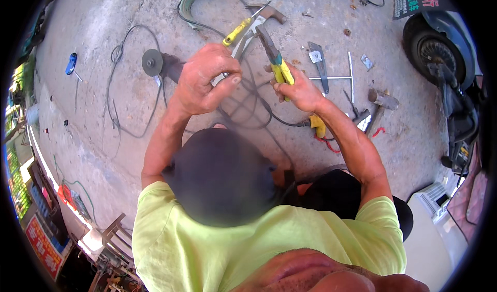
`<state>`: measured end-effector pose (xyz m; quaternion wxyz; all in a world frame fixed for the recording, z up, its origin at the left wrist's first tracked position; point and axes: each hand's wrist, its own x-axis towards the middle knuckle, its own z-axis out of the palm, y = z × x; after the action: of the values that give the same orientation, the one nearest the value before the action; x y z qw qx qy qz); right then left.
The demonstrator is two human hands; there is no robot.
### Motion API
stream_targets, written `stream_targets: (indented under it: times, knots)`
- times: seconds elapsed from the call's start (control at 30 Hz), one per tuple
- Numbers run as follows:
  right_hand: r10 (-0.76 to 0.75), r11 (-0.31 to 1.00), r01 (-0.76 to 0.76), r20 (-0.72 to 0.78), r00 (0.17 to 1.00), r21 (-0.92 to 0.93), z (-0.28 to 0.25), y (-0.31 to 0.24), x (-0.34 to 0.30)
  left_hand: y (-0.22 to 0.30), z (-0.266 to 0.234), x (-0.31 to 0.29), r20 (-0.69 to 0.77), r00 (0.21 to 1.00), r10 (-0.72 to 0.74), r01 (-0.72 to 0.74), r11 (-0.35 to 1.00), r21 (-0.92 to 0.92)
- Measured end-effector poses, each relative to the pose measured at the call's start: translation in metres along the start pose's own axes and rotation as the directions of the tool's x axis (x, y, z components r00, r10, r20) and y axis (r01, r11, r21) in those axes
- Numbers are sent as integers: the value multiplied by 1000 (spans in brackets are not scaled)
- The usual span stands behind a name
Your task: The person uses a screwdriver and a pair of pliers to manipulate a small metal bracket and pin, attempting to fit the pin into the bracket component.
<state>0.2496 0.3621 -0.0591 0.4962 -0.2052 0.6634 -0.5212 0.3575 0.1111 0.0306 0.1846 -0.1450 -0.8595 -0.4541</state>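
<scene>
My right hand (303,89) is closed round the yellow-and-green handles of a pair of pliers (281,70). The pliers' jaws point up and away, meeting the far end of a pale metal strip (242,44). At the strip's near end, my left hand (209,78) is closed on it, with fingers curled and thumb across. Just beyond lies a yellow-handled screwdriver (238,31) on the floor. A claw hammer (270,13) rests behind it, its handle partly hidden by the strip. Left of my left hand is an angle grinder (168,66) with a dark disc.
A T-shaped wrench (351,79), a flat dark metal piece (322,66) and a heavy hammer (383,99) lie at right. Cables (108,84) loop over the concrete floor. A curved green strip (191,4) lies far off. A scooter wheel (435,46) stands at far right.
</scene>
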Motion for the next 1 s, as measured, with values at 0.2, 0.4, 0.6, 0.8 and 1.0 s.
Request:
stream_targets:
  times: [0.2, 0.4, 0.6, 0.8, 1.0]
  knots:
    - [14, 1000, -13, -39, 999, 11, 0, 7, 2, 1, 1, 1, 33, 999, 16, -17, 999, 33]
    - [27, 997, -27, -1, 1000, 79, 0, 2, 1, 0, 2, -1, 36, 999, 20, -21, 1000, 22]
    - [-8, 999, 9, -26, 1000, 44, 1, 8, 3, 1, 6, -1, 18, 1000, 5, -5, 1000, -17]
    - [-43, 968, 12, -118, 992, -250, 0, 15, 3, -2, 6, -6, 21, 1000, 9, -8, 998, -69]
    - [-111, 963, 81, -104, 988, -258, -1, 16, 2, -11, -5, -4, 37, 977, -211, 207, 884, -418]
